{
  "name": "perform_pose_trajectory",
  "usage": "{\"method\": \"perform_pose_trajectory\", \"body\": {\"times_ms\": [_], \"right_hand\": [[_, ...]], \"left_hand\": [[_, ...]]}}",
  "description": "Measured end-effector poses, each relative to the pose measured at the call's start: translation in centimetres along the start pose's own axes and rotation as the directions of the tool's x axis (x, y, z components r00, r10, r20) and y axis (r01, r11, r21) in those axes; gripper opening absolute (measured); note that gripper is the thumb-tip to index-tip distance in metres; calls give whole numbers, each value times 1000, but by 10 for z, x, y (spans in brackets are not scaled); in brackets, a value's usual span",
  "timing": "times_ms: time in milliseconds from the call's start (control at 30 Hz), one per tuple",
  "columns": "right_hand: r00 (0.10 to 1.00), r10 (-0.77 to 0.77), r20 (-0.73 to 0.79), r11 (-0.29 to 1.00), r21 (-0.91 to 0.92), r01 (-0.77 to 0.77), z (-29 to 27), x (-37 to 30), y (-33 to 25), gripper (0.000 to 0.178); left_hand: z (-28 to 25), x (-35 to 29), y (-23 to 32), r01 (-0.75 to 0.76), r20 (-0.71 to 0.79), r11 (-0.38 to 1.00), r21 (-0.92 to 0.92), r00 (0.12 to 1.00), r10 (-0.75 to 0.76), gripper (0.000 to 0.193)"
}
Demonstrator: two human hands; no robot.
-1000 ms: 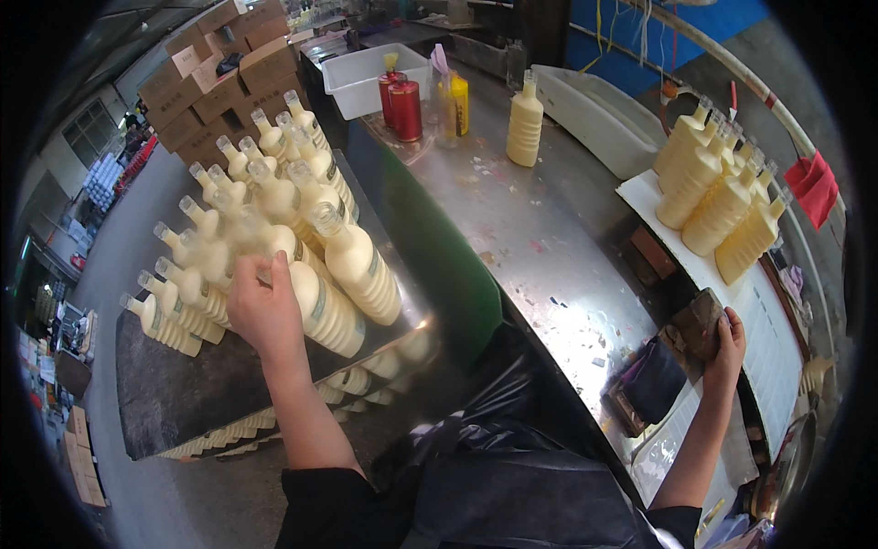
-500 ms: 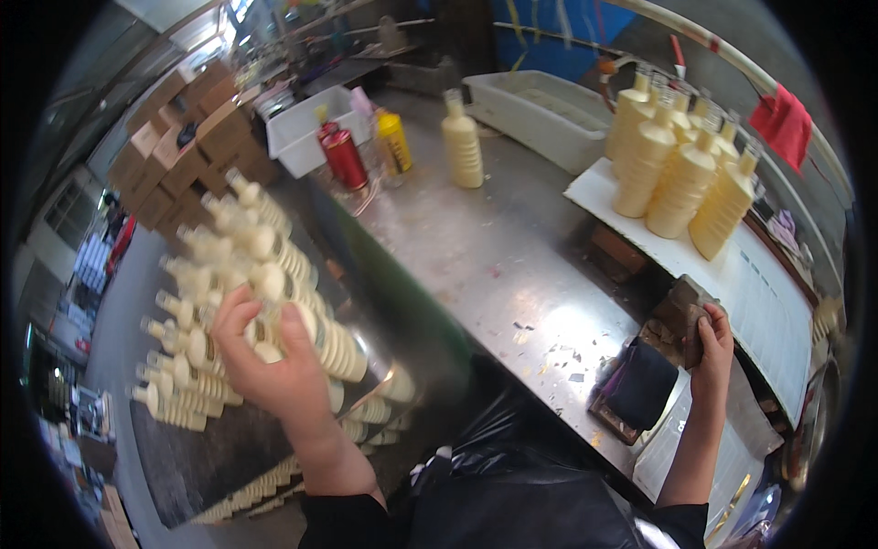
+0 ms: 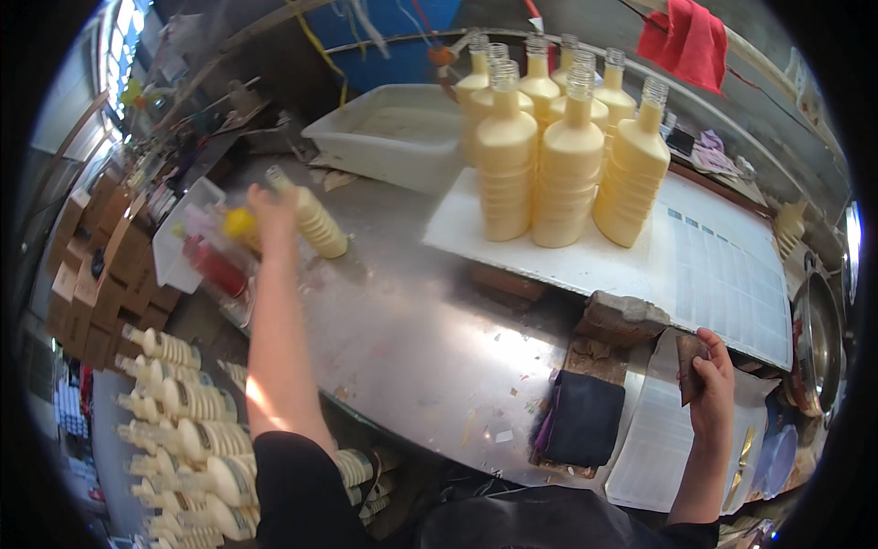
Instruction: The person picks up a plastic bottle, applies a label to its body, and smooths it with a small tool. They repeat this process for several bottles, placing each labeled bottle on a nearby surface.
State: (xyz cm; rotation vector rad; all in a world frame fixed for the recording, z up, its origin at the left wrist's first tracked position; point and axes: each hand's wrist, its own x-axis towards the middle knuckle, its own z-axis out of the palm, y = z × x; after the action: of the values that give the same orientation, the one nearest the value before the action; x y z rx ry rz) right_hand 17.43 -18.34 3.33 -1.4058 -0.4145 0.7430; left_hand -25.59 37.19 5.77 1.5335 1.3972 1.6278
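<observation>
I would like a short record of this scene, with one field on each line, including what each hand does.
Left hand: at the neck of a lone cream bottle; blurred, grip unclear
Right hand: holds a flat brown piece
White board: carries grouped cream bottles
Near table edge: dark folded cloth
Upper right: hanging red cloth
Lower left: more cream bottles

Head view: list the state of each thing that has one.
Lone cream bottle: standing
Left hand: blurred, at that bottle's neck, grip unclear
Flat brown piece: held in right hand
Grouped cream bottles: upright, uncapped
White tub: open-topped
Red cloth: hanging
Dark cloth: folded
</observation>
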Motion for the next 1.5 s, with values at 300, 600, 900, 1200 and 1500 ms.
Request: {"method": "perform_pose_trajectory", "body": {"times_ms": [300,600,900,1200,1500], "right_hand": [[996,77,-52,996,56,-74,-3,-8,8,50],[994,86,73,987,133,-95,19,-36,2,32],[961,-5,275,914,-388,116,93,-78,-10,37],[981,79,179,900,-437,7,45,-58,21,78],[970,101,221,988,-137,-72,45,-46,63,61]], "left_hand": [[8,73,-70,-45,109,973,225,994,20,64],[-4,-87,101,-303,188,906,296,948,256,37],[41,-244,231,-120,723,985,-124,669,173,27],[128,-390,181,-8,894,969,-247,383,231,41],[64,-433,187,394,953,919,0,278,-119,104]]}}
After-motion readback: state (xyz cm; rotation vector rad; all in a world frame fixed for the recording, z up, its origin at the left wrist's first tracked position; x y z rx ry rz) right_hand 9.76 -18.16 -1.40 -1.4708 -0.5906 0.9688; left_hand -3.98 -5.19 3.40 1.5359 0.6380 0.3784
